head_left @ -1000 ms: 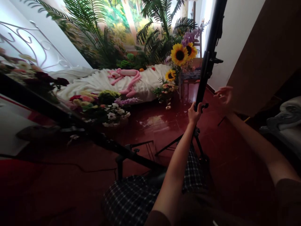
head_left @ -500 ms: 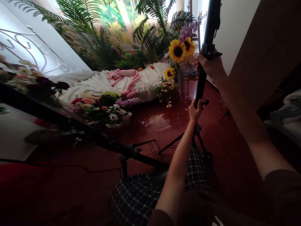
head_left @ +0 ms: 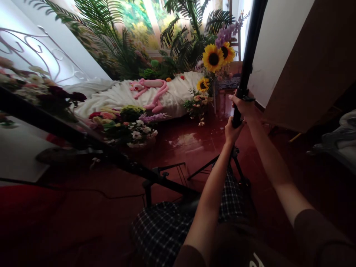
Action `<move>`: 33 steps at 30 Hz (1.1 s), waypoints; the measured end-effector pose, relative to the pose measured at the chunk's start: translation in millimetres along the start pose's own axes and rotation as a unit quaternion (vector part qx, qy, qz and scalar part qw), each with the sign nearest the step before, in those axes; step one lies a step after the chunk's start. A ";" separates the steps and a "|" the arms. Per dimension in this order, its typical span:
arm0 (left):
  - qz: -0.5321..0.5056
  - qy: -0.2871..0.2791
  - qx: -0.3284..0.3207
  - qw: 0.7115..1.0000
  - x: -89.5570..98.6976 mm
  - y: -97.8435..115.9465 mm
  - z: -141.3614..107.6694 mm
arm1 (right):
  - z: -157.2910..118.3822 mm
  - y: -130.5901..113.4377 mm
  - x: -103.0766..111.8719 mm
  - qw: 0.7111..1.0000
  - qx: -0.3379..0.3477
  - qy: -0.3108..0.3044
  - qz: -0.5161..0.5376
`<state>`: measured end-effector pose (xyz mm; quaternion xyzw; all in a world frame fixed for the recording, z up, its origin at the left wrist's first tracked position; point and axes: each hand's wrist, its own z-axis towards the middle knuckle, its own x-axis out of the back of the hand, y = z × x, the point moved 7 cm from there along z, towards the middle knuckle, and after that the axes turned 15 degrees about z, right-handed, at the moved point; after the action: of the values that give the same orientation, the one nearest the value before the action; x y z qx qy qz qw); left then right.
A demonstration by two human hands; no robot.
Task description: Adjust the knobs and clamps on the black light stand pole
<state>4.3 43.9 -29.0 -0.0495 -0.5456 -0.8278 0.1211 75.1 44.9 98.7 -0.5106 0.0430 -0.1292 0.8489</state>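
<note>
Black pole [head_left: 252, 40], arms [head_left: 213, 189] stretched forward, right hand [head_left: 245, 106] above left hand [head_left: 233, 131], fingers [head_left: 233, 99] of both curled around it

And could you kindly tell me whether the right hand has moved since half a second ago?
Yes: the right hand has come down along the black pole, from just above the lower sunflower's level to below it in the picture.

Two hands [head_left: 233, 130]; two black poles [head_left: 249, 52]; three sunflowers [head_left: 213, 58]; one plush toy [head_left: 153, 83]
</note>
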 end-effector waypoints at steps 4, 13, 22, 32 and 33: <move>-0.007 -0.009 -0.011 1.000 -0.9 -2.2 0.9 | -1.9 9.3 0.0 1.000 -0.004 0.029 0.000; -0.004 -0.011 -0.011 1.000 -1.6 -3.0 0.1 | 0.1 21.6 -1.1 1.000 0.009 0.023 -0.007; -0.003 -0.018 -0.022 1.000 2.6 3.3 -1.1 | -43.0 23.1 24.1 0.991 0.104 -0.003 -0.089; 0.002 0.000 0.041 0.999 0.6 -5.1 -9.9 | -103.0 32.4 70.7 0.981 0.155 -0.040 -0.105; 0.004 -0.003 0.040 0.999 0.5 -5.6 -10.1 | -104.9 35.0 67.7 0.981 0.160 -0.051 -0.101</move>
<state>2.9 36.7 -37.9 -0.0495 -0.5788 -0.8044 0.1247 124.9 -47.2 22.1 -0.3755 -0.0733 -0.1929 0.9035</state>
